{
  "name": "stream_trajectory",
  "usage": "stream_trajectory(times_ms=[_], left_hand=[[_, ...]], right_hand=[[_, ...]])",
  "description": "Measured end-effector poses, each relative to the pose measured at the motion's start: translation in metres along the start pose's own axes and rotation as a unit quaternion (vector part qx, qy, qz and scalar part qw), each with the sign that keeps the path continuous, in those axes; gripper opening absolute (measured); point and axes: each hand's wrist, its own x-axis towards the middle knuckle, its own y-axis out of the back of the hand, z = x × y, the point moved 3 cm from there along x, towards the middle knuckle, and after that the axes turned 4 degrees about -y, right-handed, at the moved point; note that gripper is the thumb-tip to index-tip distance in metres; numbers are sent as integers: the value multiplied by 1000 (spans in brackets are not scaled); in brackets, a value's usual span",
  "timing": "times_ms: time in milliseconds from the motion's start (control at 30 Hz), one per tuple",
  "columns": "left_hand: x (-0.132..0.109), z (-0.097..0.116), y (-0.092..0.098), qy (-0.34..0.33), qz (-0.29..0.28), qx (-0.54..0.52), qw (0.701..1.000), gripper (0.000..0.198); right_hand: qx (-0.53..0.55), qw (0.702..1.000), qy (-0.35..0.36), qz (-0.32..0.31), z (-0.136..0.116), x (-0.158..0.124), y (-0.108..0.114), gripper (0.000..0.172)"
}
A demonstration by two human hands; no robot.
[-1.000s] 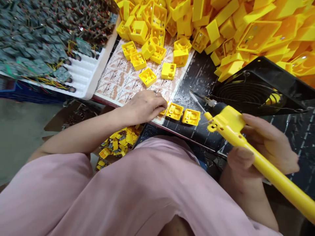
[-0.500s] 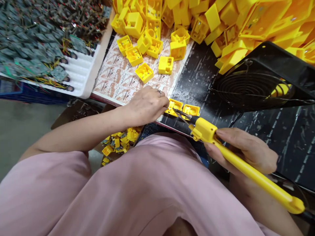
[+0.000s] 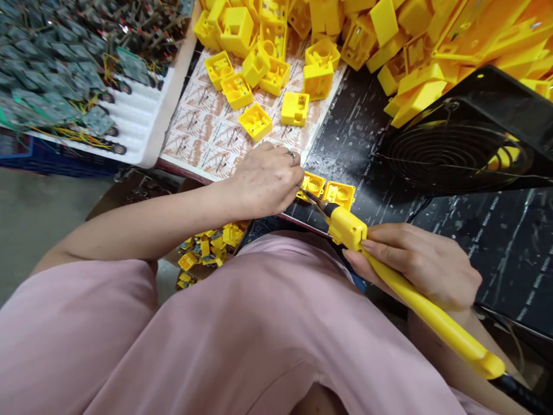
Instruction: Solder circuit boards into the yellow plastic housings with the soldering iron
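Observation:
My right hand (image 3: 427, 262) is wrapped round the yellow handle of a soldering iron (image 3: 349, 229), with a black cable leaving its rear end. Its dark tip points left, over the near edge of an open yellow plastic housing (image 3: 314, 183), close to my left fingertips. My left hand (image 3: 268, 180), with a ring on one finger, is closed at that housing's left side. Whatever its fingers pinch is hidden behind them. A second open yellow housing (image 3: 340, 195) stands just to the right, its round speaker-like recess facing up.
Several yellow housings (image 3: 256, 123) lie on a patterned sheet (image 3: 203, 141), below a large heap of them (image 3: 384, 26). A black fan (image 3: 444, 155) stands at the right. At left, a white foam tray (image 3: 147, 127) holds wired circuit boards (image 3: 47, 75). A box of yellow parts (image 3: 207, 248) sits below the table.
My right hand and the soldering iron have shifted left, bringing the tip nearer my left fingertips. My left hand stays by the same housing. The view has shifted slightly.

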Motion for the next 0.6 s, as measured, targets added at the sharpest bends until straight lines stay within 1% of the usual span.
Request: stream_trajectory(times_ms=[100,233,400,467,533,600], left_hand=[[1,2,1,-1,8,15,1000,34],[1,2,0,-6,2,21,1000,35],[2,2,1,-3,-9,31,999,33],[2,3,1,-3,-4,35,999,32],[2,3,1,-4,1,38,999,31],[1,3,1,-7,6,40,999,31]], right_hand=[[15,1000,2,-9,-1,0,5,32],[-2,1000,-3,-27,0,1,6,34],[21,999,28,-13,-1,2,7,26],[23,1000,4,-17,1,-3,11,16],[14,999,-48,-11,5,-11,16,3],[1,994,-105,-9,9,-19,18,16]])
